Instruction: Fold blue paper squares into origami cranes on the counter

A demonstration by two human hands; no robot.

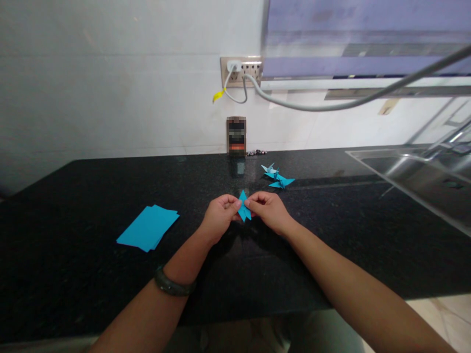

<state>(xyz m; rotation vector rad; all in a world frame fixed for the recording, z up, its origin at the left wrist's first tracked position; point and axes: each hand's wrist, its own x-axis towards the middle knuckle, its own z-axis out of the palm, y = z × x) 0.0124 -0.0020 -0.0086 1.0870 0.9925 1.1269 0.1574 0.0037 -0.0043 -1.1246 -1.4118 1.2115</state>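
A small folded blue paper piece [243,207] is held just above the black countertop [73,206], near its middle. My left hand [218,217] pinches its left side with closed fingers. My right hand [270,211] pinches its right side the same way. Both hands nearly touch each other around the paper. A dark bracelet [172,284] sits on my left wrist.
A stack of flat blue paper sheets [147,227] lies to the left. Folded blue paper cranes [277,177] rest behind my hands. A small blurred object [236,136] stands against the wall below a socket [241,71] with cables. A steel sink [415,171] is at right.
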